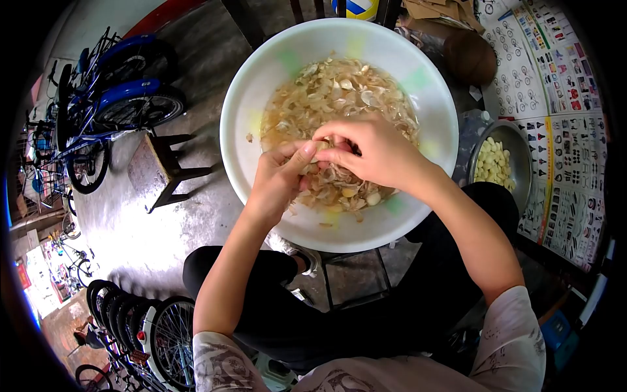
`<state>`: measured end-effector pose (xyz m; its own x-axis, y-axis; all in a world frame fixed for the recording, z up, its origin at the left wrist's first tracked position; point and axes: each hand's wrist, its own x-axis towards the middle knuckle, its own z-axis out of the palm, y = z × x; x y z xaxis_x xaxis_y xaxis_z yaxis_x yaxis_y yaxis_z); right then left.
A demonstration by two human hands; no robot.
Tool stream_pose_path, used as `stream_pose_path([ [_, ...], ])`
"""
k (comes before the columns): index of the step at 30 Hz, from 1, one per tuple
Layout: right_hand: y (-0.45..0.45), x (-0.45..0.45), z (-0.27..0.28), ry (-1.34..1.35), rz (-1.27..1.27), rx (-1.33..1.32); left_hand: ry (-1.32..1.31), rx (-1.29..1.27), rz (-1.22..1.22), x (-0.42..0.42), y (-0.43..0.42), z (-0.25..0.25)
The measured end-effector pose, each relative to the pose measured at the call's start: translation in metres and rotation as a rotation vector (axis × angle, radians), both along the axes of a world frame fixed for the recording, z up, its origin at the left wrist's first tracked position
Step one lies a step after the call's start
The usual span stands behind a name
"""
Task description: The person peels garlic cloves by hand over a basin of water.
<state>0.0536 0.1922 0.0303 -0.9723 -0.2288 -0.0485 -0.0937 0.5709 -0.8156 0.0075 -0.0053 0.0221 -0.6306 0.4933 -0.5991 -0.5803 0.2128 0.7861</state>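
Observation:
My left hand (277,183) and my right hand (379,157) meet above a large white plastic basin (245,111). Their fingertips are pinched together on a small garlic clove (320,149), mostly covered by the fingers. Beneath them, loose garlic skins (346,95) float in yellowish water, with a few pale cloves (373,198) among them. To the right of the basin, a metal bowl (521,157) holds peeled garlic cloves (493,162).
A small wooden stool (147,170) stands left of the basin, with bicycles (130,104) beyond it. More bicycles (173,343) line the lower left. Printed sheets (562,176) hang or lie at the right, near a brown ball (470,57).

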Motion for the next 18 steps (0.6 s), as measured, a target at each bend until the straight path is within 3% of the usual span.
stream_pose_path([
  [2, 0.0004, -0.002, 0.0023, -0.047, -0.056, -0.226, -0.093, 0.139, -0.018, -0.0024, -0.0037, 0.0032],
  [6, -0.0025, 0.001, 0.0067, 0.046, -0.072, -0.274, -0.028, 0.226, -0.018, -0.0023, -0.0073, -0.0056],
  [8, -0.0027, 0.0015, 0.0005, 0.28, -0.044, -0.249, 0.009, 0.3, 0.008, -0.0021, -0.0074, -0.0045],
  [18, -0.0048, 0.0072, 0.0015, 0.329, -0.083, -0.263, 0.151, 0.228, -0.02, 0.0013, -0.0037, -0.0021],
])
